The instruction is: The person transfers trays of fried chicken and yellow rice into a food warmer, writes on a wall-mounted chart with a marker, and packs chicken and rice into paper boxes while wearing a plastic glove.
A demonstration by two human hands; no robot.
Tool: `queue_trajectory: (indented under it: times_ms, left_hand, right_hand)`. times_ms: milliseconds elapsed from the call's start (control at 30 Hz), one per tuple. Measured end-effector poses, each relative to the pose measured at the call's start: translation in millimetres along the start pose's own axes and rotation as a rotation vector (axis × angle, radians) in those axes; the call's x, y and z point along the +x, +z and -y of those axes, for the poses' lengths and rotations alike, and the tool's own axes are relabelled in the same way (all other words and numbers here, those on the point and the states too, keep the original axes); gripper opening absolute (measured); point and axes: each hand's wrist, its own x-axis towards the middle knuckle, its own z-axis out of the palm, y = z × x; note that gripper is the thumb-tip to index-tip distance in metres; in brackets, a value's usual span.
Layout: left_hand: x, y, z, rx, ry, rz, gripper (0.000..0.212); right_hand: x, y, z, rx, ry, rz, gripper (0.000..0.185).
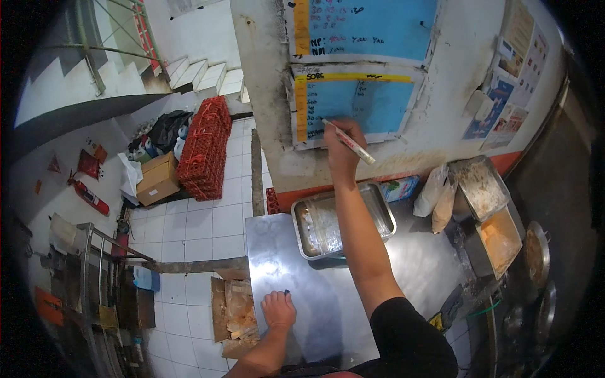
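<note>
My right hand grips a white marker pen with red print. Its tip meets the lower left part of a blue chart sheet, which has handwritten rows and is fixed to the wall. Below, my left hand rests near the left edge of a stainless steel table. A small black object, perhaps a pen cap, pokes out at its fingertips. Under my right forearm, a metal tray holds something wrapped in clear plastic film; the forearm hides part of it.
A second blue chart hangs above. Plastic bags and metal containers stand at the table's right. On the floor at left are an opened cardboard box and a stack of red egg trays. A fire extinguisher hangs farther left.
</note>
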Motion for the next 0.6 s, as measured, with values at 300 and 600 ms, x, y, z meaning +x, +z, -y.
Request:
queue_trajectory:
  times_ms: [300,600]
  left_hand:
    - [0,7,-1,-0.017,0.009,-0.046,0.025]
    - [-8,3,0,-0.092,0.049,-0.103,0.021]
  right_hand:
    - [-230,-84,25,0.176,0.707,0.251,0.013]
    - [-382,-186,43,-0.185,1.004,0.212,0.014]
